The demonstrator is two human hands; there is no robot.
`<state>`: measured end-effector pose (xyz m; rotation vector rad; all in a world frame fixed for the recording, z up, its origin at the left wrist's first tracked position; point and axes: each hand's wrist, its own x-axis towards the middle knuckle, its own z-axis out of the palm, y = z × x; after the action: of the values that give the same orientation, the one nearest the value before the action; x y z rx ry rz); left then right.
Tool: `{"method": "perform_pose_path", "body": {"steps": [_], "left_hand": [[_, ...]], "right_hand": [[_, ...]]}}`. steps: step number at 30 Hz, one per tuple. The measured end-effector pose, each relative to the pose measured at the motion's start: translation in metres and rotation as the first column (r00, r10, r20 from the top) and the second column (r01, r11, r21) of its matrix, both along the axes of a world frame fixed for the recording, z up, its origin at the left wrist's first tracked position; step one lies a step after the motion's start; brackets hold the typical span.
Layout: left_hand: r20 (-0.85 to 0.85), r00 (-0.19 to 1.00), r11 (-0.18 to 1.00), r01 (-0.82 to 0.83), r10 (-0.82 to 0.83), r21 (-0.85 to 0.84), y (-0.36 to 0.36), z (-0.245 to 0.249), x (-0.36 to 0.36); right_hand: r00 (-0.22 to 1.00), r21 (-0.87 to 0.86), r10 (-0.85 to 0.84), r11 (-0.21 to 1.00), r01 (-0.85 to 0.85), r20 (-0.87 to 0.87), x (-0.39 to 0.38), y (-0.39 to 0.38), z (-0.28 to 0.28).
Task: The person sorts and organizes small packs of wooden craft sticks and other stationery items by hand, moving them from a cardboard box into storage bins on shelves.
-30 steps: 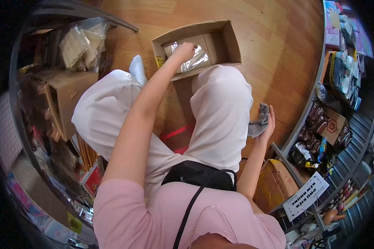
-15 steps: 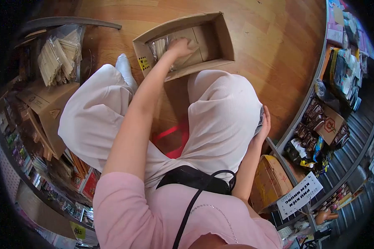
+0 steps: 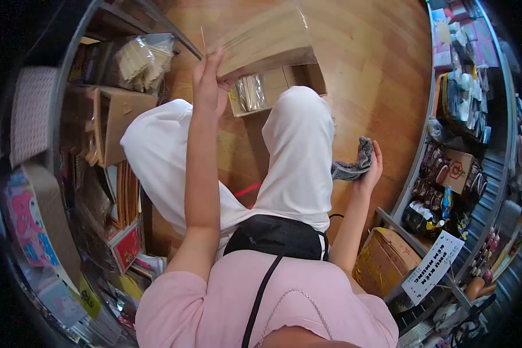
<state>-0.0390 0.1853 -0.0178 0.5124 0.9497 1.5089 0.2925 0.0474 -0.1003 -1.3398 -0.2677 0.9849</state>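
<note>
My left hand (image 3: 210,81) is raised, its fingers closed on the near left edge of a clear plastic packet (image 3: 267,37) with flat, tan, wood-coloured contents. The packet is tilted above the cardboard box (image 3: 325,84) and hides much of it. Inside the box, at its left end, lies a plastic-wrapped bundle of pale wooden sticks (image 3: 251,93). My right hand (image 3: 374,169), out beside my right knee, has a fluffy grey cloth (image 3: 359,162) in its grasp. That cloth hangs bent over towards the knee.
Shelving with plastic bags of sticks (image 3: 145,61), a carton (image 3: 127,116) and stacked goods stands at left. Along the right runs a metal rack (image 3: 412,148) with packaged goods and a white sign (image 3: 433,268). Another carton (image 3: 385,261) sits by my right arm.
My left hand has come up out of the box with the packet. My right hand has swung outward from the knee, bringing the grey cloth into fuller view. The camera view has shifted.
</note>
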Motion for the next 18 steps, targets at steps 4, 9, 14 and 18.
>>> {"method": "perform_pose_path", "body": {"steps": [4,9,14,18], "left_hand": [[-0.141,0.99,0.995,0.009,-0.023,-0.097,-0.05,0.01,-0.005],[0.1,0.994,0.991,0.053,-0.041,-0.123,-0.113,0.003,-0.011],[0.231,0.964,0.982,0.156,-0.128,-0.107,-0.135,0.008,-0.016],[0.385,0.919,0.989,0.125,-0.087,-0.076,-0.143,-0.021,-0.011]], "right_hand": [[0.999,0.076,0.041,0.996,-0.039,-0.023,-0.01,-0.01,0.016],[0.993,0.145,0.099,0.985,-0.088,-0.068,-0.024,-0.01,0.03],[0.979,0.232,0.202,0.954,-0.188,-0.04,-0.063,-0.001,0.081],[0.899,0.211,0.306,0.901,-0.38,0.312,-0.123,0.007,0.122]]}}
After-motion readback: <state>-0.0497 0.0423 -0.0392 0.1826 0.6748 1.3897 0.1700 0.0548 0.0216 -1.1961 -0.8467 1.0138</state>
